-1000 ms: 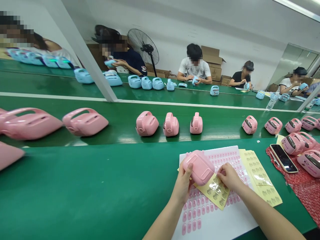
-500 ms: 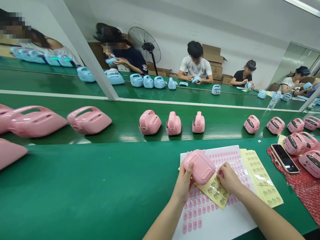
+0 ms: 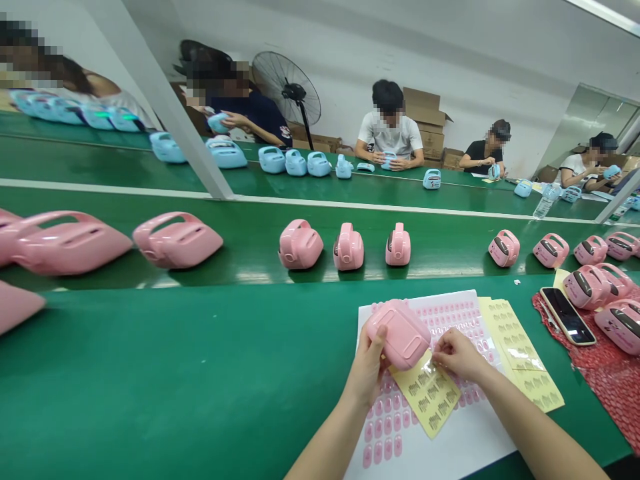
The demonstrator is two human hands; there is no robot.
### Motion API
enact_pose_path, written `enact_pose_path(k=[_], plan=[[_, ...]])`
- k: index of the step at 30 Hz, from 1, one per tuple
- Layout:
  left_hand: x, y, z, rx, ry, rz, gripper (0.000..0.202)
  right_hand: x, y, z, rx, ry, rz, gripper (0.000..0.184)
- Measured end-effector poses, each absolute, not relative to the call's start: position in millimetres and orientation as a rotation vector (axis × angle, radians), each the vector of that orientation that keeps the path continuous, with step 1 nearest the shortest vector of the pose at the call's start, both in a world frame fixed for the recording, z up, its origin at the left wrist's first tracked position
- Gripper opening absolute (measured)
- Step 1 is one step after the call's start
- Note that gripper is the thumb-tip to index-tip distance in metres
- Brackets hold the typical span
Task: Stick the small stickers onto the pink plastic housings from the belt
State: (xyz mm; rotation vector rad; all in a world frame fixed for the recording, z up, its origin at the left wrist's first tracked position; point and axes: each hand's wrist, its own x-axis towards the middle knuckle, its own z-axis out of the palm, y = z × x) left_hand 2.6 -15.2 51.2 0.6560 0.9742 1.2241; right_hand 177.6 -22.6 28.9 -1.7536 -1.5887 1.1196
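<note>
My left hand (image 3: 369, 367) is wrapped around a pink plastic device (image 3: 400, 333), its flat face with a small rectangular panel turned up toward me. Under the device sticks out a yellow sticker sheet (image 3: 433, 400) with rows of small dark print; what holds its upper end is hidden. My right hand (image 3: 460, 357) pinches at the sheet's upper right corner, where a small glossy clear sticker (image 3: 429, 365) shows at the fingertips. Beneath both hands lies a white sheet with rows of pink oval stickers (image 3: 387, 427).
More yellow sheets (image 3: 533, 373) lie to the right, beside a phone (image 3: 569, 315) on red bubble wrap (image 3: 607, 373). Several pink devices (image 3: 349, 247) stand along the green belt (image 3: 250, 227). Beyond a rail, co-workers (image 3: 390, 130) handle blue devices (image 3: 319, 164).
The yellow sheet has swung down and shows more of its lower end. My right hand has shifted slightly, still pinching. My left hand keeps the pink device in place.
</note>
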Motion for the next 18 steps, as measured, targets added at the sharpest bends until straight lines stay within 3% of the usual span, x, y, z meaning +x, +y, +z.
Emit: enact_pose_path(k=[5, 10, 12, 18], plan=[[3, -16, 54, 0.649, 1.0, 1.236, 0.08, 161, -27, 24, -1.926, -1.955, 0.59, 0.012], [4, -17, 53, 0.691, 0.99, 1.261, 0.076, 162, -29, 17, -1.932, -2.08, 0.406, 0.019], [5, -17, 53, 0.684, 0.988, 1.285, 0.075, 169, -32, 17, -1.813, -2.064, 0.512, 0.015], [8, -18, 54, 0.684, 0.978, 1.282, 0.077, 200, -35, 33, -1.482, -1.767, 1.255, 0.009]])
